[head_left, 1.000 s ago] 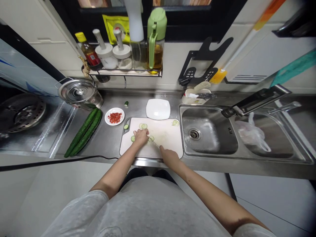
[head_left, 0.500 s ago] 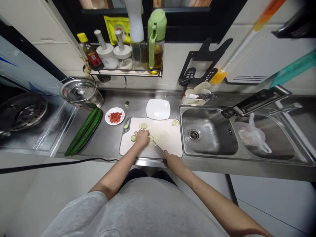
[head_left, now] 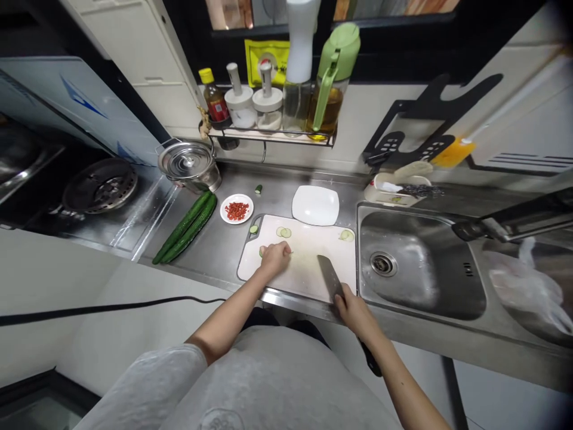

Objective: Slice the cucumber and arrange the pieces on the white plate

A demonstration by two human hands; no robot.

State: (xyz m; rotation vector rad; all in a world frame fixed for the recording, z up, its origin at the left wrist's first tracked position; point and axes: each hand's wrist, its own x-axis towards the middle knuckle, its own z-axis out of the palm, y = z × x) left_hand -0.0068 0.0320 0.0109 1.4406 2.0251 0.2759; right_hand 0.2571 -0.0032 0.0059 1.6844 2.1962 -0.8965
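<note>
A pale cutting board (head_left: 308,266) lies on the steel counter with cucumber slices (head_left: 283,232) scattered on it. My left hand (head_left: 275,258) rests curled over slices at the board's left side, fingers closed on them. My right hand (head_left: 353,310) grips the handle of a knife (head_left: 330,278) at the board's front right corner, with the broad blade lying flat over the board. One more slice (head_left: 346,235) sits at the board's far right corner.
Two whole cucumbers (head_left: 188,227) lie left of the board. A small dish of chopped red chilli (head_left: 237,209) and a white square plate (head_left: 316,205) stand behind it. A lidded steel pot (head_left: 190,164) stands at the back left, a sink (head_left: 416,263) on the right, a condiment rack (head_left: 273,128) above.
My right hand has drawn back toward the counter's front edge and turned the knife so its flat blade shows. The camera has swung left. The left hand stays on the slices.
</note>
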